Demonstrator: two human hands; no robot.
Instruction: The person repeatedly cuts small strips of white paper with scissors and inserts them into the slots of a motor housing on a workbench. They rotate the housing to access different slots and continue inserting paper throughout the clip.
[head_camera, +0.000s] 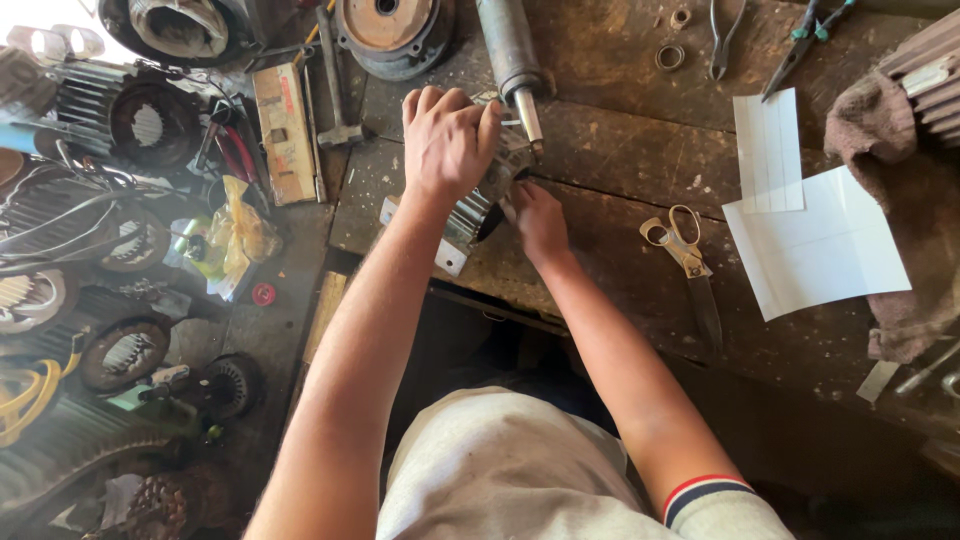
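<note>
Head view, looking down onto a dark, scarred wooden workbench (620, 150). Left hand (445, 140) clamped over the top of a small ribbed grey metal motor housing (478, 205), fingers curled shut around it, apparently to steady it on edge at the near side of the bench. Right hand (540, 222) just right of the housing, fingers bent and pinched at its open end; whether anything small is gripped there, cannot tell. Housing tilted, one mounting foot hanging over the bench edge, likely so the open end faces the worker. One grey steel rotor shaft (512, 60) lying just beyond the housing, tip nearly touching it, kept within reach. One pair of brass-handled scissors (688, 255) to the right of the housing, and beyond them two sheets of white insulating paper (810, 240), overlapping, the smaller one creased into strips; placed together, seemingly as a cutting station. Two pairs of pliers (725, 40) at the far right of the bench, one with green grips. Two small metal rings (670, 55) near them. One brown rag (880, 130) at the right edge. One hammer (335, 80) left of the housing. Floor to the left: several stator cores (125, 350) with winding slots, at least four counted, more hidden in clutter.
</note>
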